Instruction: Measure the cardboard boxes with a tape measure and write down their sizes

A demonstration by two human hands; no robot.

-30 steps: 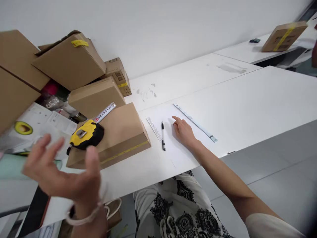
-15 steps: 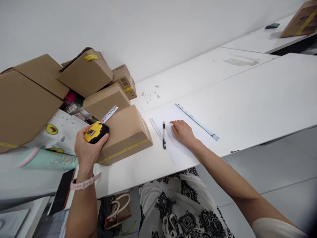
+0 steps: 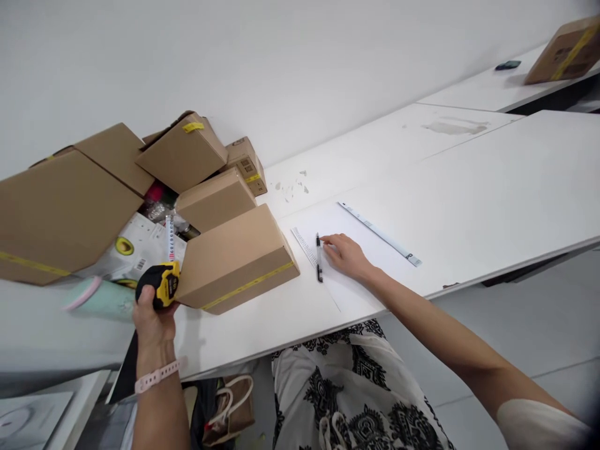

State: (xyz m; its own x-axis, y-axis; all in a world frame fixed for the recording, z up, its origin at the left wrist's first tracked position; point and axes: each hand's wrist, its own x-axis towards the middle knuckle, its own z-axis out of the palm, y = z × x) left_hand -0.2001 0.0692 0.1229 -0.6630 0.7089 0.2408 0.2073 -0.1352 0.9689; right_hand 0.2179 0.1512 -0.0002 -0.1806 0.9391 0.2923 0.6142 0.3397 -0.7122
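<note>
My left hand (image 3: pixel 149 315) is closed around a yellow and black tape measure (image 3: pixel 160 284), held just off the left end of a flat cardboard box (image 3: pixel 237 259). A short length of white tape sticks up from it. My right hand (image 3: pixel 345 253) lies on a white sheet of paper (image 3: pixel 349 250), fingers loosely stretched, fingertips beside a black pen (image 3: pixel 319 257). A narrow printed strip (image 3: pixel 305 247) lies left of the pen. A long thin ruler (image 3: pixel 380 234) lies on the paper's far right edge.
Several cardboard boxes (image 3: pixel 60 212) are piled at the left on the white table (image 3: pixel 469 194), with a white avocado-printed pack (image 3: pixel 129 250) and a mint green item (image 3: pixel 100 299) among them. Another box (image 3: pixel 565 53) sits on a far table. A bag (image 3: pixel 229 406) stands below.
My left hand went from open in the air to gripping the tape measure on the box, then lifted it off to the box's left end. My right hand slid towards the pen.
</note>
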